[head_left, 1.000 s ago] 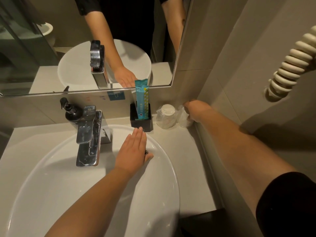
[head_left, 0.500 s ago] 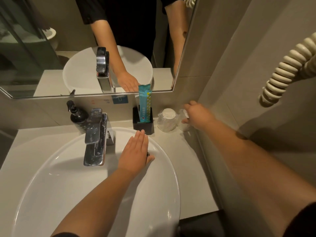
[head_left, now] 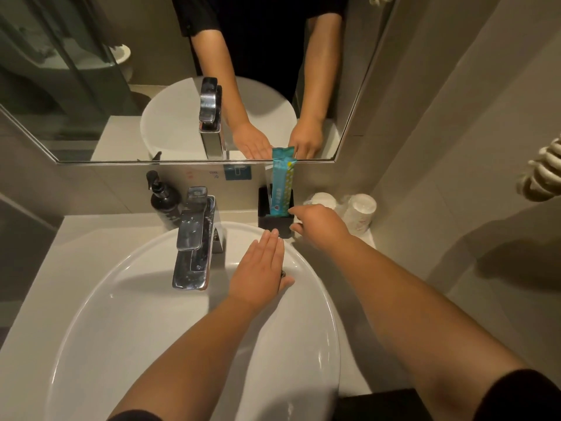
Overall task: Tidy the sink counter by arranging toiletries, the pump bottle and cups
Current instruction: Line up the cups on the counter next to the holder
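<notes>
My left hand lies flat, palm down, on the back rim of the white basin and holds nothing. My right hand hovers at the right side of the black holder, thumb and forefinger apart beside its edge, nothing visibly gripped. A teal toiletry packet stands upright in the holder. Two plastic-wrapped cups, one just behind my right hand and one in the corner, stand upside down. The dark pump bottle sits left of the faucet against the wall.
The chrome faucet rises between the pump bottle and my left hand. A mirror covers the wall behind. A coiled cream cord hangs on the right wall. The counter is narrow on the right of the basin.
My right hand has left the corner cup and moved left, past the nearer cup, to the black holder. The left hand stays on the basin rim. The camera has tilted down a little.
</notes>
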`<state>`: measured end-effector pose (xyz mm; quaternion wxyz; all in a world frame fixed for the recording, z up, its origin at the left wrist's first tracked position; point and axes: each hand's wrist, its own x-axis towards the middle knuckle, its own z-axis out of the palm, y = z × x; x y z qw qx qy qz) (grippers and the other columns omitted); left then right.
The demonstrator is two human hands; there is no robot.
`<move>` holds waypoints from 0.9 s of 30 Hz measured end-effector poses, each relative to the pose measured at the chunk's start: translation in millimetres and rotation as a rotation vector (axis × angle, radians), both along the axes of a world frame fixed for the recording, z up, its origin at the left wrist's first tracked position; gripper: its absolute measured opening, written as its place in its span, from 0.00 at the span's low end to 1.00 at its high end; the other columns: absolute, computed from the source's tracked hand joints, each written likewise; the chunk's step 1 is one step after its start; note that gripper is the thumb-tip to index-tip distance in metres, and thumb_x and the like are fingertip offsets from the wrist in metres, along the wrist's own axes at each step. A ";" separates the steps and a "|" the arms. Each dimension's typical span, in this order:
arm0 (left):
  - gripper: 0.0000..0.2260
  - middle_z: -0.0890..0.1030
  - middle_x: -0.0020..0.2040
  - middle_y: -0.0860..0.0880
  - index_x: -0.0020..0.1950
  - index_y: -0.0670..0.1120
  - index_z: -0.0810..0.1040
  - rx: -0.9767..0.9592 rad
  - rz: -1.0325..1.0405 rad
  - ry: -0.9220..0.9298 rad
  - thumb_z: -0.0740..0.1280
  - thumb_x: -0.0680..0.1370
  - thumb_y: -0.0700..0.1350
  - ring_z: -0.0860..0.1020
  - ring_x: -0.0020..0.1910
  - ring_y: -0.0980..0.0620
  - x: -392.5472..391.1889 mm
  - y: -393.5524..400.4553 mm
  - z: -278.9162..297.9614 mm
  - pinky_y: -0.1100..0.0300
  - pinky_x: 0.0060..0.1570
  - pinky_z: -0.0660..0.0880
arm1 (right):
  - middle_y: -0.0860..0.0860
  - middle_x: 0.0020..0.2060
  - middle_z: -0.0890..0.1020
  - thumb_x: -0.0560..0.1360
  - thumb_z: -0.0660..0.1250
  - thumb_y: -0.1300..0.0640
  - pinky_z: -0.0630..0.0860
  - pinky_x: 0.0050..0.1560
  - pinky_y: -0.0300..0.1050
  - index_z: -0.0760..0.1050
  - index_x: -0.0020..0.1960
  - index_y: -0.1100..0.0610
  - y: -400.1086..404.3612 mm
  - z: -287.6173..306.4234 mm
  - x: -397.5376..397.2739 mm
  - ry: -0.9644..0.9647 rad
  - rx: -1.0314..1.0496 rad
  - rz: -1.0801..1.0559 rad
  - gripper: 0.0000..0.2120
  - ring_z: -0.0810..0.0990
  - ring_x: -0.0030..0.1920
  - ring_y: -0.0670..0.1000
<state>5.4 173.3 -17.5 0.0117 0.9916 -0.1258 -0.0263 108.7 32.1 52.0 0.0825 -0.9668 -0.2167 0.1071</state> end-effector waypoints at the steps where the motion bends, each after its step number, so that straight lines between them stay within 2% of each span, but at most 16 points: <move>1: 0.38 0.61 0.76 0.39 0.74 0.37 0.61 0.002 0.008 0.012 0.64 0.75 0.63 0.60 0.75 0.41 0.1 0.3 -0.5 0.50 0.72 0.52 | 0.57 0.55 0.82 0.79 0.63 0.52 0.78 0.53 0.52 0.74 0.65 0.55 2.0 -3.0 3.1 -0.004 0.002 -0.004 0.16 0.80 0.54 0.59; 3: 0.39 0.59 0.76 0.39 0.75 0.37 0.60 -0.001 0.010 0.023 0.62 0.75 0.63 0.58 0.76 0.41 0.0 0.4 0.0 0.50 0.72 0.51 | 0.57 0.52 0.83 0.79 0.63 0.52 0.78 0.51 0.52 0.76 0.62 0.55 4.8 -7.6 8.0 -0.006 0.009 0.007 0.14 0.81 0.51 0.59; 6: 0.38 0.46 0.79 0.41 0.78 0.39 0.47 -0.011 -0.017 0.022 0.55 0.79 0.63 0.45 0.78 0.43 0.2 0.0 -1.5 0.51 0.74 0.41 | 0.57 0.51 0.84 0.80 0.62 0.52 0.79 0.50 0.52 0.78 0.59 0.55 5.0 -12.9 13.0 -0.013 0.030 0.029 0.12 0.81 0.50 0.58; 8: 0.38 0.43 0.79 0.41 0.78 0.40 0.43 -0.016 -0.010 0.008 0.53 0.79 0.63 0.42 0.78 0.44 -0.6 0.2 -1.3 0.52 0.74 0.39 | 0.56 0.51 0.84 0.80 0.62 0.53 0.78 0.50 0.52 0.79 0.58 0.55 2.9 -15.6 15.5 -0.013 0.044 0.038 0.12 0.81 0.50 0.58; 15: 0.38 0.40 0.79 0.42 0.78 0.41 0.41 -0.023 0.009 0.035 0.51 0.79 0.63 0.39 0.78 0.45 -1.3 -0.4 0.1 0.52 0.74 0.39 | 0.56 0.54 0.83 0.80 0.62 0.53 0.78 0.53 0.51 0.78 0.61 0.55 -0.4 -17.1 20.2 0.001 0.041 0.064 0.13 0.81 0.53 0.58; 27: 0.38 0.41 0.79 0.41 0.78 0.40 0.42 -0.035 0.002 0.034 0.52 0.80 0.63 0.40 0.78 0.44 -2.2 -0.3 2.1 0.51 0.74 0.39 | 0.56 0.54 0.83 0.80 0.62 0.53 0.76 0.53 0.48 0.78 0.62 0.55 -2.1 -18.5 21.3 -0.003 0.053 0.063 0.13 0.80 0.54 0.58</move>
